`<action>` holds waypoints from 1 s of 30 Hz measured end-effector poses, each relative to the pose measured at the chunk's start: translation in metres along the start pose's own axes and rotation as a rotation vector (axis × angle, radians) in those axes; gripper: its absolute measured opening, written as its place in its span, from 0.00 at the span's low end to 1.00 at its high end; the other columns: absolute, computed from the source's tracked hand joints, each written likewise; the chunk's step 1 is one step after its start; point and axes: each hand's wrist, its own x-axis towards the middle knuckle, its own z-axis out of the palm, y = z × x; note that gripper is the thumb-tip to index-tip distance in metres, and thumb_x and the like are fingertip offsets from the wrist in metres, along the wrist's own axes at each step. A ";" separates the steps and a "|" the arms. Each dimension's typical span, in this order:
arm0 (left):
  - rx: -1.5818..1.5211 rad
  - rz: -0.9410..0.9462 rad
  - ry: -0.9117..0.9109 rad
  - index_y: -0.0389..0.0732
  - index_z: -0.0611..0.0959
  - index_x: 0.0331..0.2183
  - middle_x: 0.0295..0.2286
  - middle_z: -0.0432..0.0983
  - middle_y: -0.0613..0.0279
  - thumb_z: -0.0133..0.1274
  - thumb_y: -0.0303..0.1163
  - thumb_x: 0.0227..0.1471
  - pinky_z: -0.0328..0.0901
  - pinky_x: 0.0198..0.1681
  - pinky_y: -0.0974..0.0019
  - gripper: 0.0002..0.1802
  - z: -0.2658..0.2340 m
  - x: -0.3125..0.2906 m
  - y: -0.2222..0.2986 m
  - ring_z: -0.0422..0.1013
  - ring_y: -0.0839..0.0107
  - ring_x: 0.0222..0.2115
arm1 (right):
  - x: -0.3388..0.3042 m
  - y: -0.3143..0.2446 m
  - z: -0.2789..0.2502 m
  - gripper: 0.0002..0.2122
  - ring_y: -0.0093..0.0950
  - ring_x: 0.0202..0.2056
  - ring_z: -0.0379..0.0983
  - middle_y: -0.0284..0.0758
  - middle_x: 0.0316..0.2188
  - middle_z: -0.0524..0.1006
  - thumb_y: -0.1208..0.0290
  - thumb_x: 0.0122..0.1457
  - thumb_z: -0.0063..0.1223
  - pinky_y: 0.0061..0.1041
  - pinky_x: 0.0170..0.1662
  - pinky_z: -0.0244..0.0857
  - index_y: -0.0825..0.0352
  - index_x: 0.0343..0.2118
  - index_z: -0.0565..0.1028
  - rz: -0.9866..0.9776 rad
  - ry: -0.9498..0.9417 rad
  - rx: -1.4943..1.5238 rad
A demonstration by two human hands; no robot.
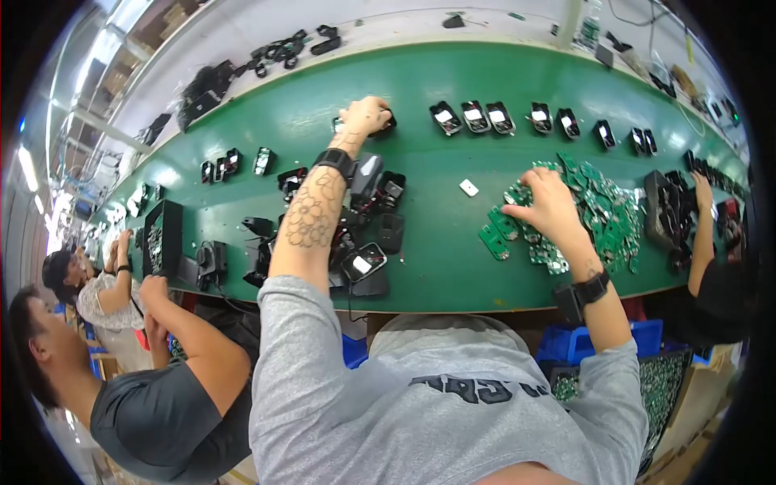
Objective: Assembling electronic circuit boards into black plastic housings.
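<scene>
At the far side of the green table, my left hand (365, 115) is closed over a black plastic casing (389, 123). Its fingertips are partly hidden behind the back of the hand. My right hand (551, 202) rests on a heap of green circuit boards (608, 212), thumb and fingers apart, with no board plainly held. A small white piece (468, 187) lies on the table to the left of that heap. Below my left hand, beside the forearm, is a jumbled pile of black casings (391, 232), some with pale parts inside.
Several open black casings (499, 118) stand in a row along the far side of the table (436, 283). A black bin (163, 238) stands at the left, near co-workers on that side. Another person's arm (702, 234) reaches in at the right. Blue crates (598, 339) sit below the table edge.
</scene>
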 end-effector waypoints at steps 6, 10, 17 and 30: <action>-0.434 0.154 0.268 0.39 0.83 0.42 0.37 0.81 0.53 0.55 0.44 0.49 0.69 0.44 0.51 0.22 0.000 0.000 -0.029 0.76 0.53 0.38 | 0.002 -0.009 0.020 0.20 0.38 0.42 0.69 0.37 0.37 0.74 0.56 0.44 0.66 0.34 0.46 0.65 0.66 0.35 0.76 -0.176 0.173 0.017; -1.586 0.077 0.074 0.34 0.75 0.46 0.40 0.76 0.52 0.56 0.37 0.55 0.75 0.40 0.59 0.22 -0.036 -0.065 0.093 0.75 0.59 0.37 | -0.009 -0.007 0.017 0.18 0.38 0.41 0.69 0.37 0.36 0.74 0.57 0.46 0.65 0.34 0.46 0.65 0.65 0.35 0.76 -0.004 0.170 0.001; -2.428 -0.264 -0.379 0.35 0.70 0.49 0.46 0.70 0.49 0.47 0.36 0.62 0.70 0.52 0.50 0.18 0.034 -0.208 0.145 0.70 0.53 0.49 | -0.019 -0.003 0.006 0.15 0.33 0.50 0.69 0.38 0.46 0.75 0.68 0.46 0.64 0.32 0.47 0.66 0.65 0.38 0.75 -0.156 0.320 0.348; -2.114 -0.018 -0.325 0.44 0.59 0.61 0.48 0.65 0.60 0.46 0.28 0.62 0.65 0.55 0.58 0.28 0.044 -0.264 0.156 0.66 0.71 0.49 | -0.091 -0.049 -0.021 0.25 0.44 0.59 0.62 0.51 0.58 0.61 0.81 0.43 0.61 0.43 0.58 0.60 0.65 0.46 0.65 -0.233 0.161 1.356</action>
